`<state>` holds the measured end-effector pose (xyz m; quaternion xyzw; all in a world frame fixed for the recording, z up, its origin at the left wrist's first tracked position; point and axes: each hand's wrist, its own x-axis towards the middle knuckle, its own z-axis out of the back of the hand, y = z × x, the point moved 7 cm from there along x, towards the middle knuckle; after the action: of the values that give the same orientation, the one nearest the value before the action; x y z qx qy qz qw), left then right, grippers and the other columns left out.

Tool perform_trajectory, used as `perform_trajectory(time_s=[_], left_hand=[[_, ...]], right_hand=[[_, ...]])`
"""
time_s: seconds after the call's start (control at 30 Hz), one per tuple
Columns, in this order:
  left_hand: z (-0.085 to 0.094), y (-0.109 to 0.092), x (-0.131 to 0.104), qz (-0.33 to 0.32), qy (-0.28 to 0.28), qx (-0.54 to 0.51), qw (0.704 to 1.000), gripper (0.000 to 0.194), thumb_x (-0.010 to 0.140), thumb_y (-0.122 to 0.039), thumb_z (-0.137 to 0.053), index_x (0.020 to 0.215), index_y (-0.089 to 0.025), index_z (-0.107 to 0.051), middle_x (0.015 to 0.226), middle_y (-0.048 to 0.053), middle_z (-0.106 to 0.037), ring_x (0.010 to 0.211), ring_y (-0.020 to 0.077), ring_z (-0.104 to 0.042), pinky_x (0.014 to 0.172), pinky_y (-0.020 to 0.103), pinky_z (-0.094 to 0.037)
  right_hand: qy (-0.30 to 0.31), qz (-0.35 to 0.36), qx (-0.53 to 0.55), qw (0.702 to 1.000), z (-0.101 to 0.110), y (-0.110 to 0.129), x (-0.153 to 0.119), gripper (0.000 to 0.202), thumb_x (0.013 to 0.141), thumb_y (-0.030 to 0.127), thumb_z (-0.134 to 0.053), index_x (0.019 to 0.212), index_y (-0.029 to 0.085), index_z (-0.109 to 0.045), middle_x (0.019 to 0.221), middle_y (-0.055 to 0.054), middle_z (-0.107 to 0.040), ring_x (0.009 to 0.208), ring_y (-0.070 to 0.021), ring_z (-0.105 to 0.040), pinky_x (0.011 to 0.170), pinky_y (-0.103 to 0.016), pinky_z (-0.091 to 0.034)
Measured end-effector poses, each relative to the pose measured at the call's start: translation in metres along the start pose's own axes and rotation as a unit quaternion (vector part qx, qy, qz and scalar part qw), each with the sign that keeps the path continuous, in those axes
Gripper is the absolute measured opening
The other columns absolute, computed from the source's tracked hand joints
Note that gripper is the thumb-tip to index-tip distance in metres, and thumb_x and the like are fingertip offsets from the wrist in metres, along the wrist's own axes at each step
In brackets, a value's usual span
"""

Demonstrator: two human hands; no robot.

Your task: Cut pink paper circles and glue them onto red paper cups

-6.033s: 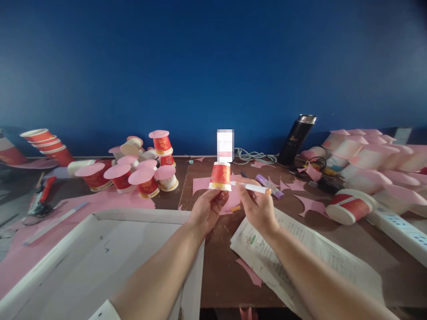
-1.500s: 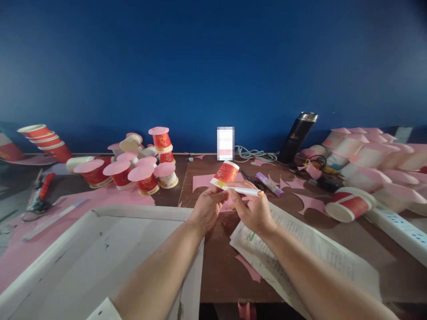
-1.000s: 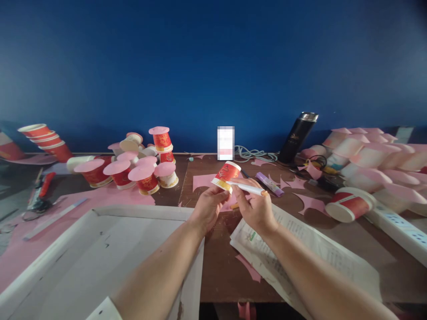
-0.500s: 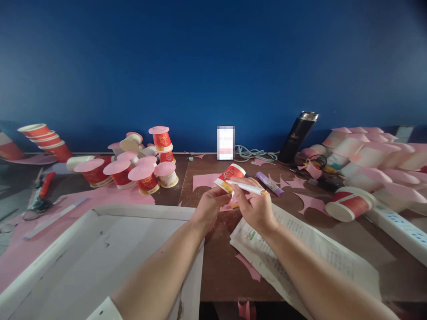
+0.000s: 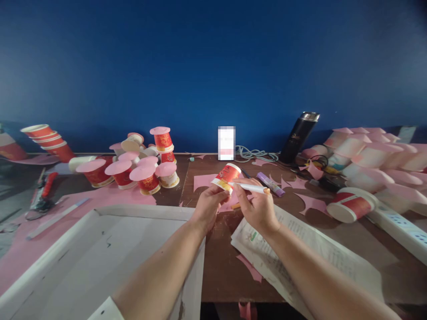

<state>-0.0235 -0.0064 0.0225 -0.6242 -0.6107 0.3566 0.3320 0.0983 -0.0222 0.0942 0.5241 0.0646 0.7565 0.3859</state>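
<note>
My left hand [image 5: 209, 205] is closed around the lower part of a red paper cup [image 5: 230, 174] with a white rim and a gold band. The cup leans, its rim up and to the right. In my right hand [image 5: 258, 204] is a white pen-like tool [image 5: 251, 187] with an orange end. Its narrow tip points left at the cup's side near the gold band; whether it touches the cup I cannot tell. Pink paper [image 5: 203, 182] lies on the table behind and under the hands. A purple glue stick [image 5: 271, 184] lies to the right of them.
Cups topped with pink paper discs [image 5: 146, 178] stand at the left, and more are piled at the right [image 5: 373, 151]. A white box lid [image 5: 110, 258], a newspaper [image 5: 313, 253], a black flask [image 5: 298, 138], a power strip [image 5: 402, 224] and a phone [image 5: 226, 143] are around the hands.
The cup has shifted slightly left in my left hand. The orange end of the white tool has moved a little right, and its tip stays near the cup.
</note>
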Motion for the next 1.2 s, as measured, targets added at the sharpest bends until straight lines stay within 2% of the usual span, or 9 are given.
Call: perform_trajectory(time_s=[0.2, 0.37, 0.47, 0.67, 0.87, 1.2], left_hand=[[-0.0007, -0.0007, -0.0013, 0.013, -0.010, -0.009, 1.000, 0.017, 0.060, -0.020, -0.076, 0.074, -0.016, -0.069, 0.069, 0.001, -0.059, 0.070, 0.0118, -0.053, 0.077, 0.028, -0.039], [0.0005, 0.0052, 0.0006, 0.005, 0.017, 0.025, 1.000, 0.017, 0.065, -0.024, -0.075, 0.079, -0.016, -0.070, 0.066, 0.001, -0.060, 0.075, 0.0147, -0.056, 0.077, 0.029, -0.040], [0.0019, 0.0062, 0.0010, -0.012, 0.024, 0.063, 0.998, 0.012, 0.068, -0.025, -0.072, 0.075, -0.015, -0.070, 0.064, 0.001, -0.059, 0.073, 0.0151, -0.056, 0.077, 0.030, -0.040], [-0.0066, 0.0016, -0.0024, -0.020, 0.048, 0.087, 0.995, 0.019, 0.067, -0.023, -0.072, 0.084, -0.015, -0.071, 0.077, 0.004, -0.067, 0.074, 0.0158, -0.057, 0.076, 0.029, -0.039], [-0.0021, -0.0002, -0.0013, -0.038, 0.024, 0.108, 0.993, 0.016, 0.068, -0.023, -0.069, 0.083, -0.015, -0.070, 0.079, 0.004, -0.067, 0.074, 0.0158, -0.057, 0.076, 0.029, -0.040], [-0.0003, 0.0008, -0.0027, -0.004, 0.009, 0.168, 0.986, 0.017, 0.067, -0.026, -0.071, 0.081, -0.017, -0.070, 0.081, 0.006, -0.067, 0.081, 0.0214, -0.059, 0.076, 0.033, -0.043]], right_hand=[[0.004, -0.004, 0.004, 1.000, -0.0002, -0.0014, -0.0001, 0.017, 0.089, 0.025, -0.052, 0.097, 0.022, -0.066, 0.095, -0.006, -0.070, 0.092, -0.0210, -0.065, 0.084, -0.035, -0.050], [0.007, -0.008, 0.008, 1.000, -0.0015, -0.0021, -0.0017, 0.016, 0.089, 0.025, -0.052, 0.096, 0.021, -0.066, 0.096, -0.006, -0.071, 0.093, -0.0206, -0.064, 0.084, -0.034, -0.050], [0.015, 0.000, 0.013, 1.000, -0.0030, -0.0013, -0.0023, 0.016, 0.089, 0.025, -0.052, 0.096, 0.022, -0.066, 0.096, -0.006, -0.071, 0.094, -0.0203, -0.064, 0.086, -0.034, -0.050], [0.036, 0.010, 0.021, 0.999, -0.0053, 0.0021, -0.0018, 0.019, 0.090, 0.026, -0.050, 0.100, 0.022, -0.066, 0.094, -0.006, -0.071, 0.093, -0.0208, -0.065, 0.086, -0.035, -0.050], [0.032, 0.008, 0.034, 0.999, -0.0028, 0.0041, -0.0008, 0.017, 0.089, 0.027, -0.051, 0.092, 0.022, -0.066, 0.093, -0.005, -0.071, 0.092, -0.0205, -0.065, 0.083, -0.033, -0.051], [0.036, 0.011, 0.046, 0.998, -0.0030, 0.0063, -0.0003, 0.016, 0.089, 0.024, -0.052, 0.095, 0.022, -0.067, 0.095, -0.004, -0.072, 0.091, -0.0191, -0.066, 0.085, -0.032, -0.050]])
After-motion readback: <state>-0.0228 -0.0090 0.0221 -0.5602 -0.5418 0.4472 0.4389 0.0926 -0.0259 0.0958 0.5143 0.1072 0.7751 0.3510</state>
